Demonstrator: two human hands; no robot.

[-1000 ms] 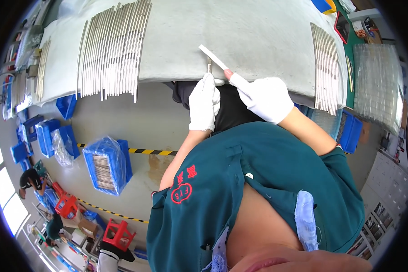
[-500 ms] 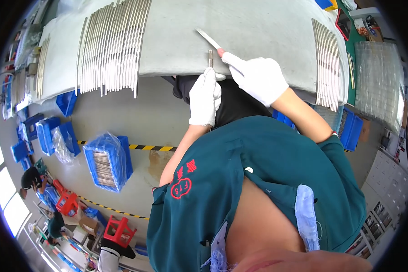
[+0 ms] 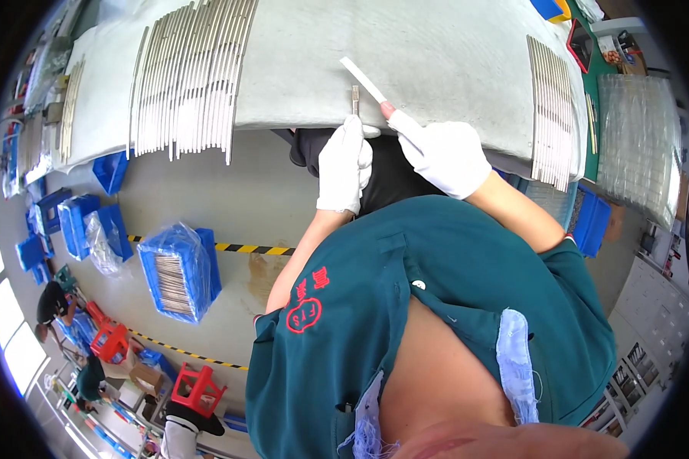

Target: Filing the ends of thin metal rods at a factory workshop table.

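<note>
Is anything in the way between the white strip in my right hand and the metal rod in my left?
Nothing visible stands between them. The metal rod juts from your left hand, and the white strip in your right hand slants past its tip; only gray table cover shows in the gap.

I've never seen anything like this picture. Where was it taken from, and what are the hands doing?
There's no robot here, just a person. A wide fisheye camera on their head looks down, so straight edges bend near the rim and the green shirt fills the lower middle. The white-gloved left hand grips a slim metal rod; the right hand, a bare fingertip showing, holds a flat white strip. On the pale covered table lie a wide row of rods to the left and a narrower row to the right.
</note>
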